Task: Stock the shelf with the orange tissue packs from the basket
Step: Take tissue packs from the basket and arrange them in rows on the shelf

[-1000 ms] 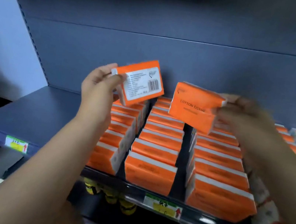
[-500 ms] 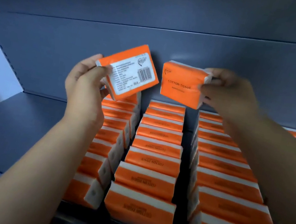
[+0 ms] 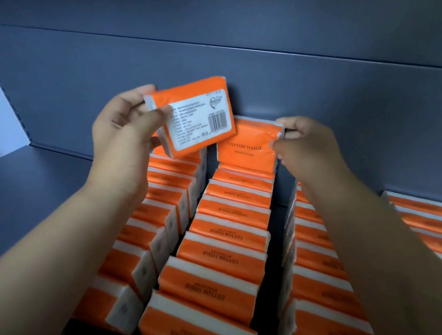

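Pinching the corner of one orange pack (image 3: 246, 145) with the right hand (image 3: 308, 149), standing it upright behind the middle row (image 3: 224, 257), seemingly filling rearward. Gripping a second pack (image 3: 192, 119) in the left hand (image 3: 121, 128) (label outward), tilted over the left row (image 3: 157, 215), probably next.

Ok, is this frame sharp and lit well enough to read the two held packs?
Head view: dim, bluish light, dark back panel; the barcode-label pack in the left hand throws a shadow on it. Head view again: hardly any blur, COTTON TISSUE reads on the front-facing pack in the right hand, the label's fine print does not; panel seams bow from the wide lens.
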The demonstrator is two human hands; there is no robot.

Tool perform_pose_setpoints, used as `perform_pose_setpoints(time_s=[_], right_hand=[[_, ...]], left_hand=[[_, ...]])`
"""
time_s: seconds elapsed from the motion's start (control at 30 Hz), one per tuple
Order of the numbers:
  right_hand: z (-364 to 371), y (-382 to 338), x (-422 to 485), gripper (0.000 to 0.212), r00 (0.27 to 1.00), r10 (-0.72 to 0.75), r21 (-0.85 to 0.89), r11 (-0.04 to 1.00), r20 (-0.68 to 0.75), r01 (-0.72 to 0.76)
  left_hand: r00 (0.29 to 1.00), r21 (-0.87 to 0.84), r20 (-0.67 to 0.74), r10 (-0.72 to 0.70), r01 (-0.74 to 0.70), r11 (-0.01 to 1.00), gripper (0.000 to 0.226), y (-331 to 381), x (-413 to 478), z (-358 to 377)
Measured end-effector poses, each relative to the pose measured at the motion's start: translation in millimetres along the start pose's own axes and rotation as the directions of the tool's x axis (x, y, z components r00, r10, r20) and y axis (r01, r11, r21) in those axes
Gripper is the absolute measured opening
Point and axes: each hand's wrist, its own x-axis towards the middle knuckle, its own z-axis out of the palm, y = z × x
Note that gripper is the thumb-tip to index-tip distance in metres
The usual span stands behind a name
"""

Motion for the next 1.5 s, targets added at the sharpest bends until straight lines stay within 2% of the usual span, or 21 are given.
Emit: perform_pose_setpoints(time_s=[0.3,0.67,0.77,0.9,1.0,1.13,1.2,1.3,1.43,1.5], right_hand=[[9,-2,-10,0.035,0.996,-0.071,-0.155,0.986,-0.052,0.062],[2,-6,-18,0.034,0.995,-0.077,-0.214,0.975,-0.068,0.061],[3,-9,-19,0.032,0.990,-0.081,-0.220,0.974,-0.115,0.054],[7,-18,-26,0.045,0.974,-0.096,-0.243,0.969,-0.205,0.044],[6,-31,-37,0.039,0.950,-0.178,-0.208,0.970,-0.257,0.126],[10,-46,-51,0.023,0.971,-0.182,-0.070,0.982,-0.154,0.173],[14,-48,-56,0.023,0.983,-0.145,-0.016,0.989,-0.114,0.144],[12,-48,-63,0.033,0.993,-0.072,0.015,0.997,-0.092,0.074],[-2,-48,-77,0.048,0.997,0.070,0.222,0.973,-0.043,-0.059],[-13,-44,-83,0.041,0.992,0.121,0.290,0.951,-0.019,-0.111]], left_hand=[[0.999,0.006,0.035,-0.001,0.001,1.000,0.032,-1,-4,-4],[0.993,0.079,0.114,-0.019,0.010,0.997,0.031,-1,-13,-8],[0.991,0.107,0.131,-0.013,-0.002,0.994,0.033,-2,-14,-6],[0.988,0.133,0.153,-0.019,-0.001,0.991,0.033,-2,-17,-1],[0.990,0.128,0.141,-0.028,0.010,0.992,0.032,-2,-21,8],[0.990,0.088,0.136,-0.027,0.015,0.996,0.031,-2,-28,24],[0.989,0.054,0.143,-0.023,0.015,0.998,0.033,0,-36,34],[0.987,-0.015,0.157,-0.046,0.049,0.999,0.035,0,-48,50],[0.974,-0.049,0.226,-0.024,0.036,0.998,0.040,-1,-63,68],[0.961,-0.028,0.275,-0.019,0.028,0.999,0.040,-1,-70,78]])
